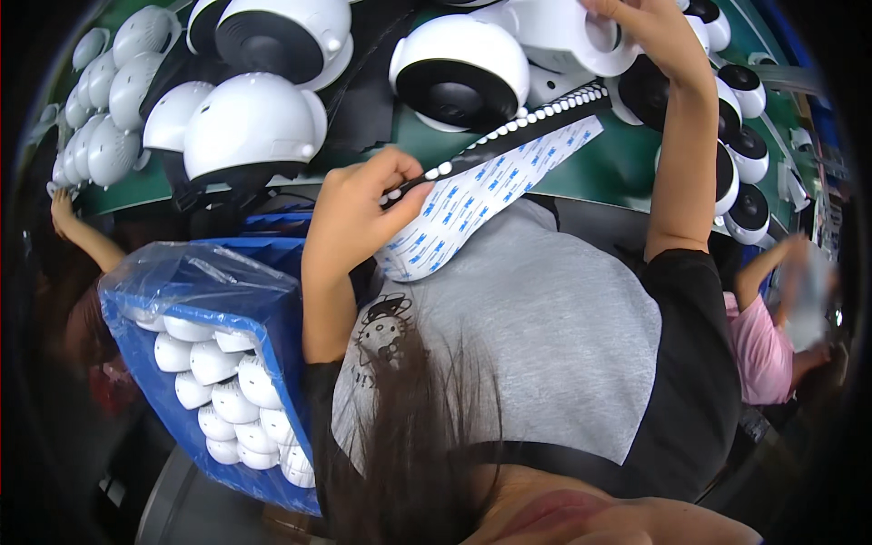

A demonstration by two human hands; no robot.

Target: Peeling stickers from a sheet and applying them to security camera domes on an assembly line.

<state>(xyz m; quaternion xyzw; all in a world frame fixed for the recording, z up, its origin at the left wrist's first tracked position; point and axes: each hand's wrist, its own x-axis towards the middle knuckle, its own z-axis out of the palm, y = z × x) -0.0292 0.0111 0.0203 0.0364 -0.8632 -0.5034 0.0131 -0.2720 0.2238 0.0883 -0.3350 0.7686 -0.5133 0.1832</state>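
I see the left hand (359,213), eleven o'clock, pinching a dotted strip (509,141); the right hand (656,38), one o'clock, touches a white shell (556,36), grip unclear.

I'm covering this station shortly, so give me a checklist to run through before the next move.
1. Left hand gripping the black strip with white dots: ok.
2. Backing sheet wholly over the green table: not ok; its near end extends past the edge.
3. Right hand at a white ring-shaped part: ok.
4. Right fingertips carrying a dot: cannot tell; cut off above.
5. White domes in the blue bin: ok.
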